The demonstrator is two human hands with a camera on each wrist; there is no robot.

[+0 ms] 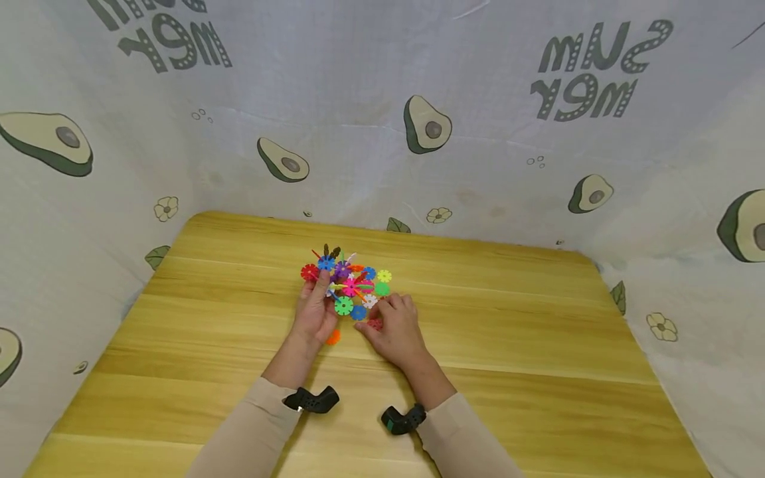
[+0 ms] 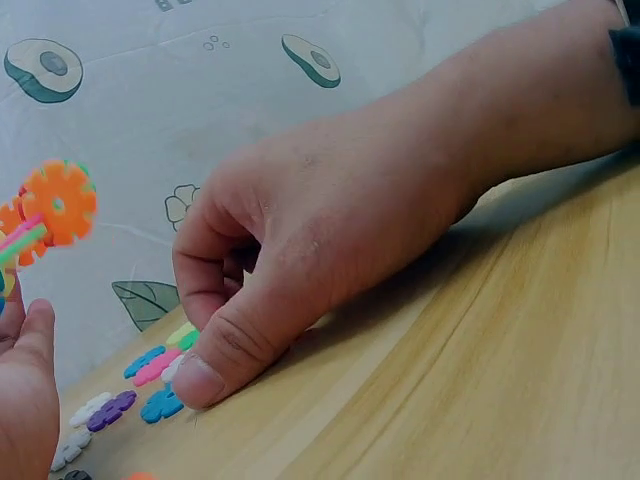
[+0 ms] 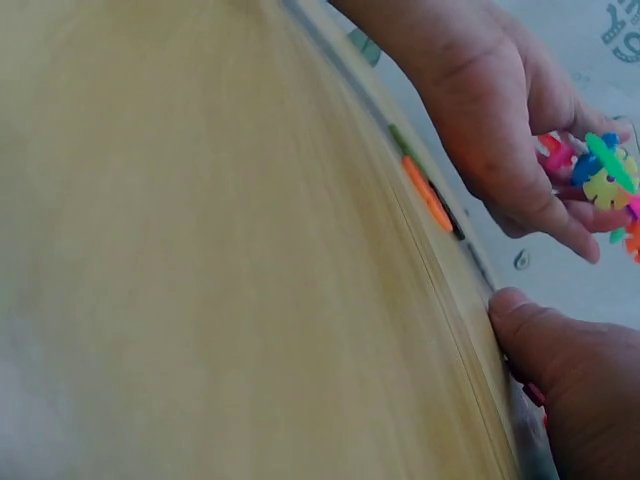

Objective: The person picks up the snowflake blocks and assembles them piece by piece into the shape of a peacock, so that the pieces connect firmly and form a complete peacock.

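The left hand (image 1: 315, 312) holds up a cluster (image 1: 349, 282) of joined plastic snowflake discs, fingers curled round its left side. Just right of it, the right hand (image 1: 397, 328) rests on the table (image 1: 538, 345), fingers curled over loose discs (image 2: 150, 385), seemingly pinching one. An orange disc (image 1: 333, 337) lies between the hands.

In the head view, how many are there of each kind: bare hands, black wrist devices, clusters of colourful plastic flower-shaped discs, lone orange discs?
2 bare hands: left hand, right hand
2 black wrist devices
1 cluster of colourful plastic flower-shaped discs
1 lone orange plastic disc
Total: 6
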